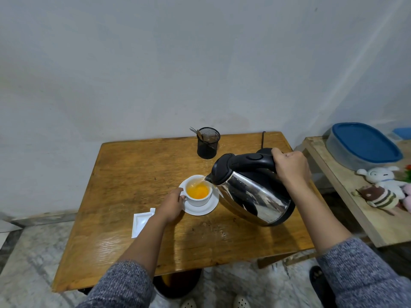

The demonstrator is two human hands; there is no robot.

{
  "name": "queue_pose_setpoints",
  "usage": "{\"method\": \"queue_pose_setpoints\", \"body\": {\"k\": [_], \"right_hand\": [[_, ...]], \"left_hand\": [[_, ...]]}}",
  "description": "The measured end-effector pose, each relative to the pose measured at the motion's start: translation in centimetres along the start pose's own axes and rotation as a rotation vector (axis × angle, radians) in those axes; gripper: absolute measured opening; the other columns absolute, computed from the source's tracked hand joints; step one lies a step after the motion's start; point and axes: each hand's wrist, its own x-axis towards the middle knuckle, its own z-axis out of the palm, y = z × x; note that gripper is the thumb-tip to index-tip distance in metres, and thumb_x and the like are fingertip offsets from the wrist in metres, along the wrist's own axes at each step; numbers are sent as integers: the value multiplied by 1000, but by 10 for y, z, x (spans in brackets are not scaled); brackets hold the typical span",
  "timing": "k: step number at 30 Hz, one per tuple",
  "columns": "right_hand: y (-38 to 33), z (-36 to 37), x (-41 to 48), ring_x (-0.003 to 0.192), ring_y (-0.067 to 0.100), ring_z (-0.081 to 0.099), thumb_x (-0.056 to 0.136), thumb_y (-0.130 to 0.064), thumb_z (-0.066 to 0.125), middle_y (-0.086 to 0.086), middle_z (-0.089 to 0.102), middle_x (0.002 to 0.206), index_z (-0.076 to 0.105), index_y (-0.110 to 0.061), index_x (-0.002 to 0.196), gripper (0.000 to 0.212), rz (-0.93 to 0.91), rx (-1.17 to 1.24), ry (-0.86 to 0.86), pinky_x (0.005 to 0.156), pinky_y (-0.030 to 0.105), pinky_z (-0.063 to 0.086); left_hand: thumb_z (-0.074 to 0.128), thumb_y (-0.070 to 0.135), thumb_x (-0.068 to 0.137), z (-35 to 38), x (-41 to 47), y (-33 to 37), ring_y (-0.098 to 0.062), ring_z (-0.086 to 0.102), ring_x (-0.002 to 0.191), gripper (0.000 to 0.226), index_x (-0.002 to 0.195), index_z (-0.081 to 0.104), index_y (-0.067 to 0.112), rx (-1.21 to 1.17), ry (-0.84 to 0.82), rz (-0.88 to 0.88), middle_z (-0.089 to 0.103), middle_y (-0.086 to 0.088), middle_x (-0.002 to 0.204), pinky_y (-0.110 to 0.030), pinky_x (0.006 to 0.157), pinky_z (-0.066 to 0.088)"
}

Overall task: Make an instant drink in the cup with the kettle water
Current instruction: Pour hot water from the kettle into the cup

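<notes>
A white cup [198, 200] holding orange liquid stands on a white saucer [205, 209] near the middle of the wooden table [138, 174]. My left hand [172, 204] grips the cup's handle on its left side. My right hand [290, 166] is closed around the black handle of a steel kettle [251, 190], which is tilted left with its spout over the cup's rim. A thin stream of water runs from the spout into the cup. A torn white sachet [141, 221] lies flat on the table just left of my left forearm.
A black mesh holder [208, 143] with utensils stands at the back of the table, with a black cord [263, 138] behind. To the right, a second table [347, 196] carries a blue-lidded container [364, 145] and soft toys [382, 187].
</notes>
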Motion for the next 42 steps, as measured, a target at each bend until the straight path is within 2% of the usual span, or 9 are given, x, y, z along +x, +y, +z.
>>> {"method": "queue_pose_setpoints", "body": {"k": [8, 18, 29, 42], "right_hand": [[-2, -1, 0, 46, 22, 38, 81, -34, 52, 0, 37, 45, 39, -15, 41, 46, 3, 16, 6, 52, 29, 31], [-2, -3, -1, 44, 21, 35, 81, -32, 53, 1, 35, 44, 38, -14, 41, 46, -7, 10, 21, 50, 26, 28], [0, -5, -4, 45, 21, 36, 82, -33, 52, 1, 37, 46, 38, -14, 41, 47, 24, 24, 31, 49, 26, 27], [0, -3, -5, 44, 22, 35, 81, -31, 53, 1, 34, 43, 36, -14, 39, 48, -5, 30, 25, 50, 29, 29]], "left_hand": [[40, 15, 96, 0, 0, 2, -30, 45, 125, 36, 131, 44, 8, 6, 12, 17, 48, -15, 138, -36, 100, 37], [40, 13, 95, -1, 0, 1, -29, 49, 119, 31, 125, 50, 8, -11, 9, 57, 52, -16, 132, -30, 91, 36], [41, 15, 95, -1, 2, -1, -29, 49, 118, 32, 125, 50, 9, -21, -1, 42, 53, -15, 131, -37, 97, 39], [41, 12, 95, -2, 4, -3, -30, 49, 118, 31, 123, 52, 8, 8, -18, 61, 53, -16, 130, -33, 94, 37]]}}
